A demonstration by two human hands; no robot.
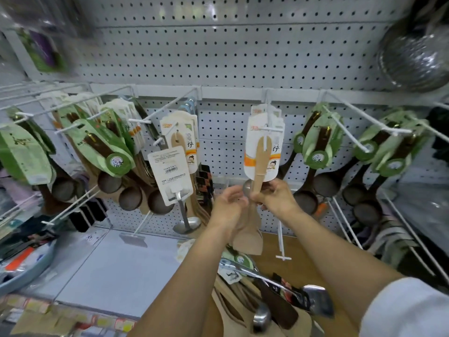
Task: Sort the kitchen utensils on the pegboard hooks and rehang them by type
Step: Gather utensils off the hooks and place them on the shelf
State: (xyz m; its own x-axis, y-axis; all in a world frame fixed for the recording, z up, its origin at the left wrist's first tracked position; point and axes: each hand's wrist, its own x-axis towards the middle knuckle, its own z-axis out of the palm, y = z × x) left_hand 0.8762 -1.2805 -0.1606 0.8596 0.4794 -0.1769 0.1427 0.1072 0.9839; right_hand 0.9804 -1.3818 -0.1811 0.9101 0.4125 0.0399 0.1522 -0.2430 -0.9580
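1. Nearest the camera, a loose heap of unsorted utensils [274, 295] is seen on the shelf [116, 268] at its front edge: wooden spatulas, a dark-handled turner, a steel ladle and steel tongs, lying across each other.

2. Above the heap, a wooden spatula [255, 210] is held up in front of the pegboard [218, 49], handle up and blade down. The right hand [274, 198] is closed around the handle just under its card; the left hand [228, 207] rests against the shaft with fingers loosely curved, and whether it truly grips cannot be told.

3. The spatula is of pale, unfinished wood with a forked handle top and a broad flat blade. A white and orange backing card [263, 152] is fixed behind the handle, and its top reaches the middle hook [268, 117].

4. The step in hand is judged to be the hanging of this spatula on that hook, where cards of the same kind appear to hang already.

5. Next, the card's hole would have to be threaded over the hook tip and slid back, then the handle released.

6. Further left, a matching spatula card [187, 142] is hung; dark ladles in green sleeves [107, 152] fill the hooks on both sides.
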